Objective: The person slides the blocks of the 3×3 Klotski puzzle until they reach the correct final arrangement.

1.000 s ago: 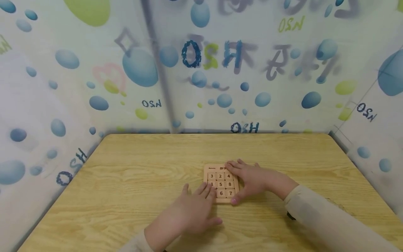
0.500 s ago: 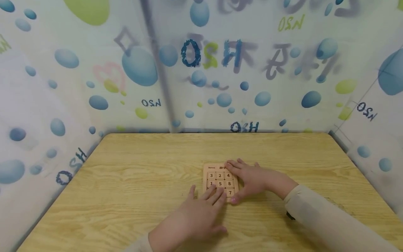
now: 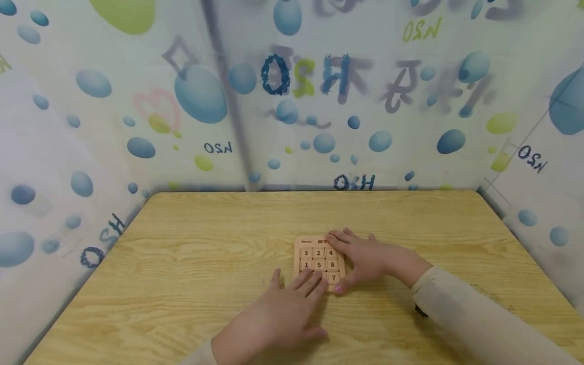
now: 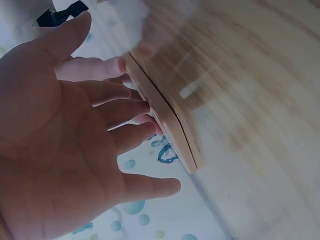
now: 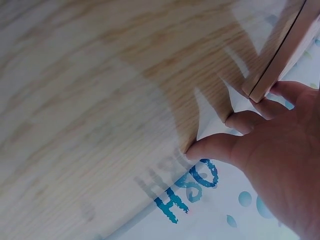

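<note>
Number puzzle (image 3: 319, 264), lower centre of frame. Your right hand (image 3: 368, 259) grips its side. Your outstretched left hand (image 3: 286, 312) touches it.

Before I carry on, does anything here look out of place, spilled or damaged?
Nothing looks spilled or damaged on the table. One oddity: the large lettering on the wall behind appears to read backwards, while the number puzzle reads normally.

My left hand (image 4: 75, 130) spreads its fingers (image 4: 150, 185) at the edge of a flat wooden board (image 4: 167, 117) on the wood-grained table (image 4: 260, 100); a blue-spotted wall (image 4: 165, 220) lies beyond.
</note>
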Motion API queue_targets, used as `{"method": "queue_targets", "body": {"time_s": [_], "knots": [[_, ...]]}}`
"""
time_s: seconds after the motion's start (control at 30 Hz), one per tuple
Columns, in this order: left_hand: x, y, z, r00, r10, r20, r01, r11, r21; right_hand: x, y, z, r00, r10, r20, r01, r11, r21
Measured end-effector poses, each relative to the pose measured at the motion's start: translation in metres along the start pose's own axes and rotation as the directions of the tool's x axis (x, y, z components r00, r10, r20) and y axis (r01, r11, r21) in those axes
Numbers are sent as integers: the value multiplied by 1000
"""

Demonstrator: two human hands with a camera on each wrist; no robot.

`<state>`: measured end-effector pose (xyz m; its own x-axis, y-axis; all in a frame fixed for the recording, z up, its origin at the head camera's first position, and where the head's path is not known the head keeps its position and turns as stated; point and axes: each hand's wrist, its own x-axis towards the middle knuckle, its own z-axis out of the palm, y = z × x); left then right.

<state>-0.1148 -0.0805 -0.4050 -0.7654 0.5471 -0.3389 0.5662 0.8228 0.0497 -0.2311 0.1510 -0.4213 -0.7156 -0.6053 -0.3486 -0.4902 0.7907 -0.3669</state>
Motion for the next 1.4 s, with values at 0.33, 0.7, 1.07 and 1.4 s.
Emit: {"method": "queue_targets", "body": {"time_s": [0.33, 0.7, 1.07, 1.4], "knots": [[-1, -3, -1, 1000, 18, 4, -18, 999, -43, -1, -2, -1, 1000, 7, 3, -7, 1000, -2], [0, -8, -14, 998, -62, -8, 62, 998, -23, 2, -2, -4, 1000, 19, 13, -19, 1000, 0], [20, -2, -19, 999, -34, 20, 35, 999, -37, 0, 2, 0, 1000, 6, 4, -6, 1000, 12], [17, 6, -32, 995, -24, 98, 28, 999, -41, 0, 3, 0, 1000, 1, 8, -1, 999, 33]]}}
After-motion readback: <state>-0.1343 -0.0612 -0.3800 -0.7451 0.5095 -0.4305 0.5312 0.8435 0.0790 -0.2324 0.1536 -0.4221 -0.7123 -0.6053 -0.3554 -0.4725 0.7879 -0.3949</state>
